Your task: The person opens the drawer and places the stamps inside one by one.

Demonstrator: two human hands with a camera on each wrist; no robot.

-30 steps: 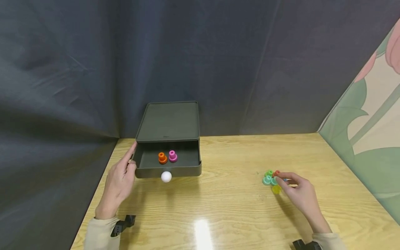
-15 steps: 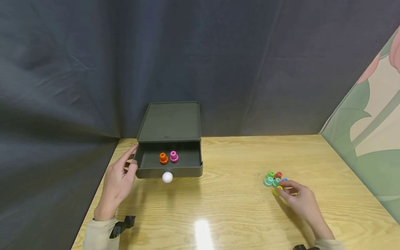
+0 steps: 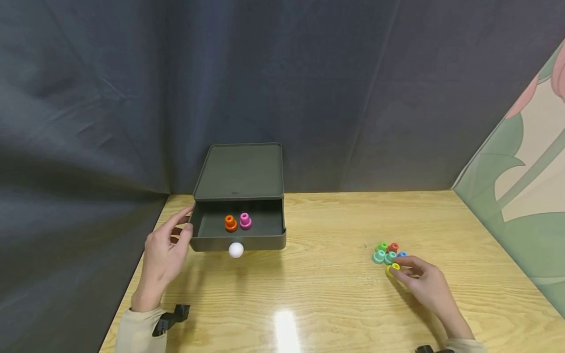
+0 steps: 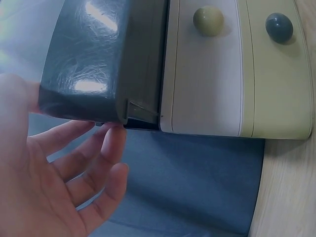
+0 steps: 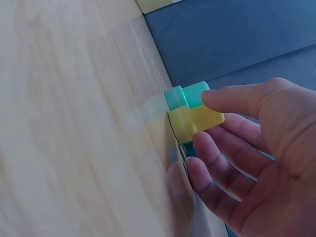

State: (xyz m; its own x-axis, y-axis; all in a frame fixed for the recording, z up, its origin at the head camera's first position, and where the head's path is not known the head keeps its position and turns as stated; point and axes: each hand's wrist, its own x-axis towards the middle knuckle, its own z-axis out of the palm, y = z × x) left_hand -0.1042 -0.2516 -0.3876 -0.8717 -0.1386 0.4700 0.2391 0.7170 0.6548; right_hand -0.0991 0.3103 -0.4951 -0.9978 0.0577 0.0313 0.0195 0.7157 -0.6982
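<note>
A dark green-grey drawer (image 3: 265, 242) with a white knob (image 3: 236, 250) is pulled out of a small cabinet (image 3: 240, 169). Inside it stand an orange peg (image 3: 231, 223) and a pink peg (image 3: 245, 221). My left hand (image 3: 162, 255) rests at the drawer's left side, fingers loosely extended and touching its edge. At the right, my right hand (image 3: 423, 284) has thumb and fingers around a yellow peg (image 5: 183, 124), which stands on the table. Beside it are two teal pegs (image 3: 379, 256), a green peg (image 3: 382, 247), a red peg (image 3: 394, 247) and a partly covered blue peg (image 3: 401, 254).
Below the pulled-out drawer, the cabinet has a white drawer (image 4: 205, 84) and a yellow-green drawer (image 4: 276, 89), both closed, with round knobs. A wooden table (image 3: 326, 274) carries everything. Dark cloth (image 3: 318, 98) hangs behind, and a floral panel (image 3: 529, 186) stands at the right.
My right hand has shifted slightly from above the teal and red pegs down to the yellow peg. The left hand stays at the drawer's side, its fingers slightly looser.
</note>
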